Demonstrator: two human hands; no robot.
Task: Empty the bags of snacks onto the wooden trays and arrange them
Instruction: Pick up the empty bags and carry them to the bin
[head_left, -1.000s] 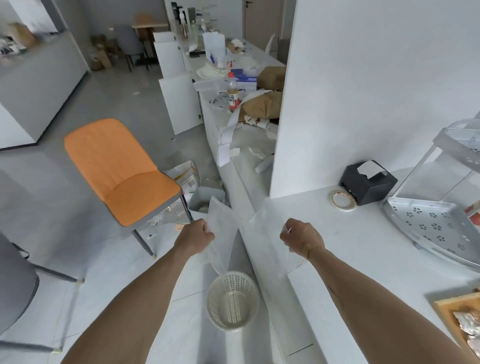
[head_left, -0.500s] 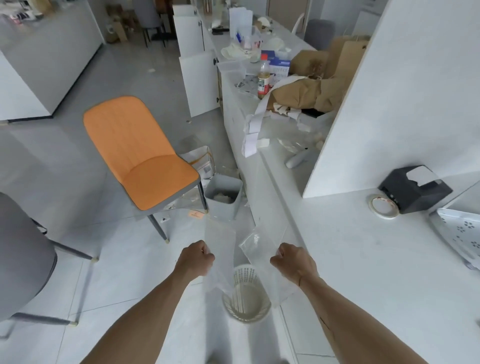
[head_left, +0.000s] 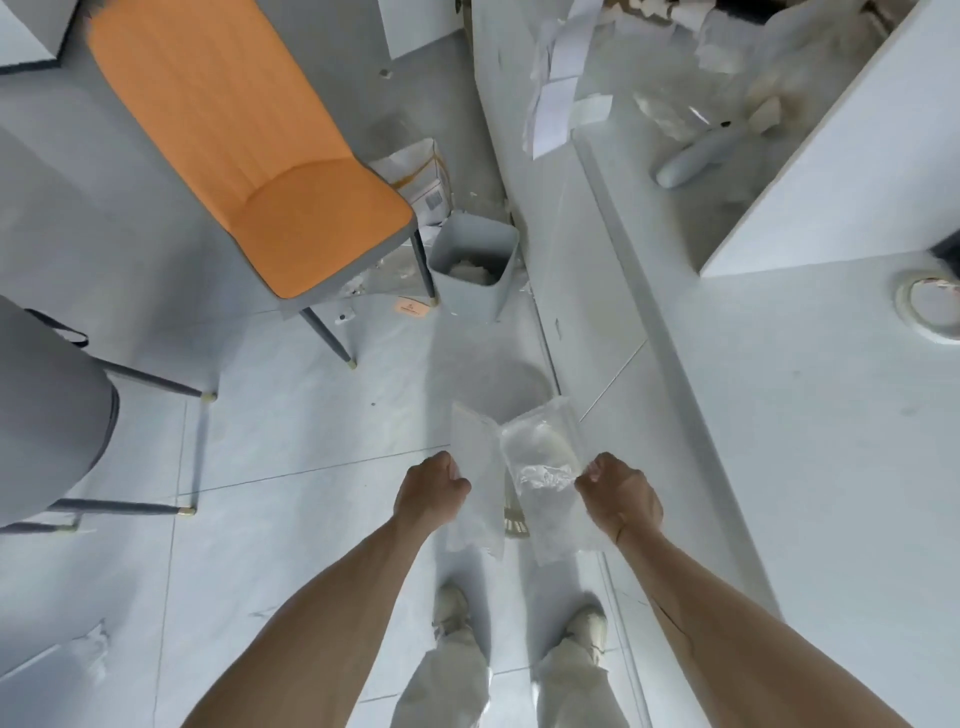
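Observation:
My left hand (head_left: 431, 493) grips a flat, empty clear plastic bag (head_left: 475, 483) by its edge. My right hand (head_left: 618, 496) grips a second empty clear bag (head_left: 545, 467), crumpled near my fingers. Both bags hang side by side over the floor in front of my feet. A white mesh waste basket (head_left: 514, 519) sits under them, almost wholly hidden by the bags. No wooden tray is in view.
A white counter (head_left: 779, 415) runs along the right, with a tape roll (head_left: 930, 306) on it. A grey bin (head_left: 475, 267) stands on the floor ahead. An orange chair (head_left: 249, 145) and a grey chair (head_left: 47, 415) stand to the left.
My view has tilted sharply down toward the floor and my feet. Both hands have drawn the bags closer together above the white basket, which they now cover.

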